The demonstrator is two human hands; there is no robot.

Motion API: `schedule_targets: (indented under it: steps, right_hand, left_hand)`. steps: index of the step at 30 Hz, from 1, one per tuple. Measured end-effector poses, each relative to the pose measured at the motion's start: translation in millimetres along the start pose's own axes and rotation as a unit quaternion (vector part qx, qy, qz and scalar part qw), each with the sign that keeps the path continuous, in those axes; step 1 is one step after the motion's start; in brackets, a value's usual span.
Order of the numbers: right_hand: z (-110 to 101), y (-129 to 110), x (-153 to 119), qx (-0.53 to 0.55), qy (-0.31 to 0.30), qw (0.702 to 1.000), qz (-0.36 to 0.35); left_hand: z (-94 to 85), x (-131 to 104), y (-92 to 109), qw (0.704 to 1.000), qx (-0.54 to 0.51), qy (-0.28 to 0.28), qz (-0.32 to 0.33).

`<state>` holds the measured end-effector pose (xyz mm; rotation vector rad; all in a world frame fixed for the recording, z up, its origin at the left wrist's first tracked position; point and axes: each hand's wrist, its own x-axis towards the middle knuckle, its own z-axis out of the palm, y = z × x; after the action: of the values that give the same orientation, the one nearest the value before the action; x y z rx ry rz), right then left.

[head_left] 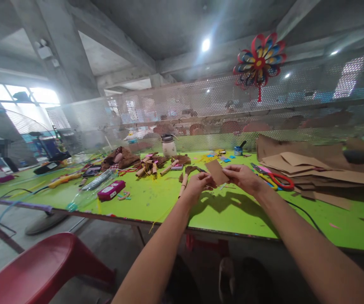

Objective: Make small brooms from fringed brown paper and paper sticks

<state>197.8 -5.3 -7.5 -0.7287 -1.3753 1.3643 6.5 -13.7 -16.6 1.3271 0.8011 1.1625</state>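
A small rectangle of brown kraft paper (217,172) is held up above the green table, tilted, between my two hands. My left hand (200,185) pinches its lower left side, fingers closed. On the right edge, my right hand (242,176) grips it between thumb and fingers. Close to my left hand lies a rolled brown paper tube with a frilled end (184,185). Red-handled scissors (283,181) and a yellow-handled tool (269,180) rest just right of my right hand.
Brown paper sheets (315,177) are stacked at the right. Leftward lie several paper rolls (148,166), a magenta box (111,190), a plastic bottle (97,180) and a yellow glue gun (64,180). A jar (169,145) stands at the back by a perforated screen (184,114). A red stool (42,270) stands front left.
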Motion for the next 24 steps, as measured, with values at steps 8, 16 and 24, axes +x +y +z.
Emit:
schedule_targets:
  steps: [8,16,24]
  right_hand:
    - [1,-7,-10,-0.201,-0.191,0.96,0.041]
    - [-2,-7,-8,-0.307,-0.252,0.916,0.046]
    - [-4,5,1,-0.385,-0.131,0.913,-0.03]
  left_hand:
    - [-2.4,-2,14,0.994,-0.029,0.089,0.051]
    - [3.5,-8,4,0.923,0.367,-0.094,0.071]
    - [0.0,-6,4,0.914,0.382,-0.077,0.109]
